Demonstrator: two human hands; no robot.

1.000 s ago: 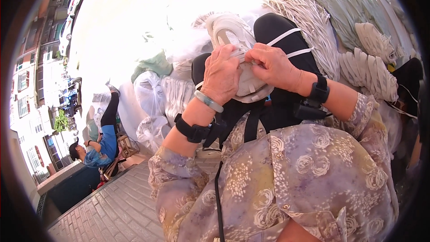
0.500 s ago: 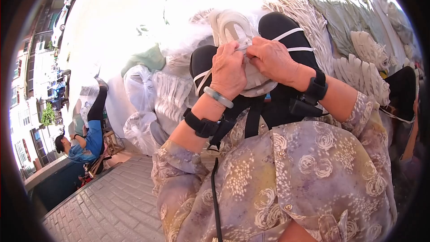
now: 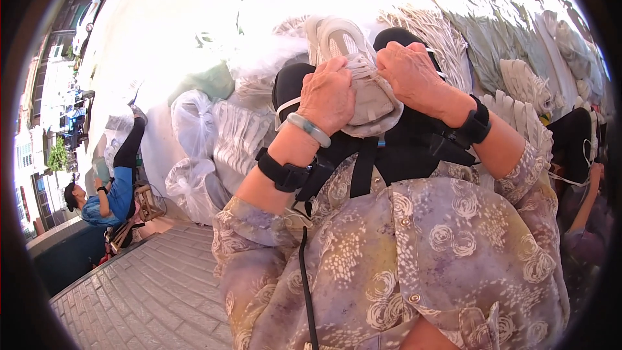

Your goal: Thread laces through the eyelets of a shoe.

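Note:
A pale white sneaker [image 3: 369,94] lies on my lap between my black-clad knees, toe toward me. My left hand [image 3: 329,96] is closed at the left side of its lacing. My right hand [image 3: 414,79] is closed too, a little off the shoe's right side, above my right knee. Both fists appear to pull on the white shoelace [image 3: 285,111], whose loose end hangs over my left knee; where the fingers pinch it is mostly hidden. A grey bangle and a black strap circle my left wrist, another strap my right.
Bundles of pale sneakers [image 3: 236,133] and tied clear plastic bags [image 3: 193,120] lie to the left. More pale shoe bundles [image 3: 525,87] lie at right. One person [image 3: 113,198] sits at far left; another person's arm [image 3: 588,198] shows at the right rim.
My hands have moved apart from the middle of the lacing, the right one further right and up. More of the shoe's toe and tongue area shows between them.

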